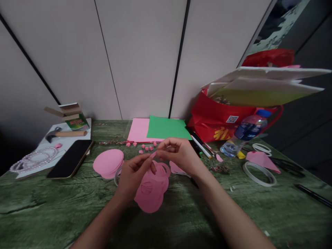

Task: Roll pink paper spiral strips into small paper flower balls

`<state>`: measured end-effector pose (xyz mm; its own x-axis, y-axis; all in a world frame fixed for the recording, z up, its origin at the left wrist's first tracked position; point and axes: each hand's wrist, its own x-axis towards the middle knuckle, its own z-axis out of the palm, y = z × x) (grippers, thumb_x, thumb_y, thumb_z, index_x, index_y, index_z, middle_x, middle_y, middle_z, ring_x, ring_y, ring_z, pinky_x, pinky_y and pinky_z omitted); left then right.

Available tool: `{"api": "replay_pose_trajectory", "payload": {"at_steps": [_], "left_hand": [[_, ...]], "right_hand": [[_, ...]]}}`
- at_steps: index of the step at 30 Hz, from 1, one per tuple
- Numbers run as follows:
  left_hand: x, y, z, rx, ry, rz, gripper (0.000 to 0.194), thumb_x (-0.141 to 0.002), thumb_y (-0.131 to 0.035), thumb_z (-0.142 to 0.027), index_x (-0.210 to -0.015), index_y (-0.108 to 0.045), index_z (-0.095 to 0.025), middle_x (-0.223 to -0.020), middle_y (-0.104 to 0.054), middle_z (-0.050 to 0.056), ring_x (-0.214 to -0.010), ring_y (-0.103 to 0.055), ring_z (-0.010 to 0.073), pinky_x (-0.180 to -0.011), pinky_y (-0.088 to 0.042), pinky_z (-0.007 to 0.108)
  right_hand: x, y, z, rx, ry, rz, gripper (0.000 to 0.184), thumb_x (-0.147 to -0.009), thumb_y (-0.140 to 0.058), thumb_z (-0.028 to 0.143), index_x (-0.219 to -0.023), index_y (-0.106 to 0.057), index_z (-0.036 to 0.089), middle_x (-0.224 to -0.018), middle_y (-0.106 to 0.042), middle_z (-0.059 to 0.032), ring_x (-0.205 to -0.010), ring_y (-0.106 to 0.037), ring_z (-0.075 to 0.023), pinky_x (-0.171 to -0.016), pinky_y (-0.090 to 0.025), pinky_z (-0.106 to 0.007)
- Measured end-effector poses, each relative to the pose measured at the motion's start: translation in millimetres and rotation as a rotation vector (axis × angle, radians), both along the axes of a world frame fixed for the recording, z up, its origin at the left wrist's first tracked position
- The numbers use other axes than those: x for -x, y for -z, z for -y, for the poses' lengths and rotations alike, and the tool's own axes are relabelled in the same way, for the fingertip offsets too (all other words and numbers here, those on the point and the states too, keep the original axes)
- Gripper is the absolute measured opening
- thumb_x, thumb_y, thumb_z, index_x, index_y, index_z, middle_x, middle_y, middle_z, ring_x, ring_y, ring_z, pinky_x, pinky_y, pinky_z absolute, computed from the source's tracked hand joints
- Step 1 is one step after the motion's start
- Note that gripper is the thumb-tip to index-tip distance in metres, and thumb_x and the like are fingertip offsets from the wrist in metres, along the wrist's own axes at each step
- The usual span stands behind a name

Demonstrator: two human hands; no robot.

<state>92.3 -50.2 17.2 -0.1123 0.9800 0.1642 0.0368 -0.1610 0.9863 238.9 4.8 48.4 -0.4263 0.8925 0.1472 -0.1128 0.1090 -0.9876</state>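
Observation:
Between my two hands is a narrow pink paper strip, raised above the table. My left hand pinches its lower end between thumb and fingers. The fingertips of my right hand are closed on the upper end. Right below them lie overlapping pink paper cutouts, some with spiral cuts. A stack of pink paper circles rests to the left, with a tape roll partly hidden behind my left hand. Several small pink rolled paper buds sit just beyond my fingers.
Green paper overlaps pink sheets at the back. A red bag and a water bottle stand back right; a tape roll and black scissors lie nearer. Leftward are a phone, a hammer and bead strings.

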Motion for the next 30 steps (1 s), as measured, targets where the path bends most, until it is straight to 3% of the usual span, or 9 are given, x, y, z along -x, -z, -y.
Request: {"api": "replay_pose_trajectory", "payload": {"at_steps": [10, 15, 21, 30], "left_hand": [[-0.2, 0.0, 0.3, 0.012, 0.002, 0.024, 0.015, -0.076, -0.06, -0.027, -0.084, -0.069, -0.018, -0.052, -0.059, -0.003, -0.051, -0.052, 0.0093, -0.054, -0.042, 0.021], [-0.3, -2.8, 0.0, -0.001, -0.009, 0.033, 0.014, -0.075, -0.061, -0.027, -0.083, -0.069, -0.018, -0.052, -0.06, -0.002, -0.054, -0.054, 0.0108, -0.057, -0.043, 0.023], [0.9, -1.3, -0.6, -0.012, -0.009, 0.015, 0.013, -0.075, -0.06, -0.027, -0.079, -0.068, -0.017, -0.053, -0.06, -0.001, -0.054, -0.054, 0.0114, -0.057, -0.043, 0.023], [-0.3, -0.8, -0.2, 0.024, -0.003, -0.011, 0.014, -0.076, -0.06, -0.029, -0.076, -0.067, -0.017, -0.053, -0.059, -0.002, -0.049, -0.051, 0.009, -0.051, -0.041, 0.021]], "right_hand": [[-0.1, 1.7, -0.6, 0.022, 0.01, -0.054, 0.015, -0.057, -0.075, 0.023, -0.068, -0.067, 0.018, -0.065, -0.069, 0.0, -0.062, -0.064, -0.0131, -0.067, -0.054, -0.03], [-1.1, 2.2, -2.0, -0.051, -0.014, -0.013, 0.012, -0.065, -0.069, 0.022, -0.077, -0.07, 0.021, -0.079, -0.071, -0.0024, -0.073, -0.066, -0.015, -0.074, -0.054, -0.033], [-1.6, 4.8, -4.4, -0.079, -0.024, -0.014, 0.01, -0.066, -0.068, 0.023, -0.076, -0.07, 0.022, -0.08, -0.071, -0.0018, -0.069, -0.065, -0.0137, -0.071, -0.054, -0.033], [1.9, 1.0, -0.1, -0.023, -0.004, -0.004, 0.018, -0.057, -0.075, 0.026, -0.066, -0.062, 0.017, -0.06, -0.064, 0.0014, -0.056, -0.06, -0.0109, -0.058, -0.051, -0.027]]}}
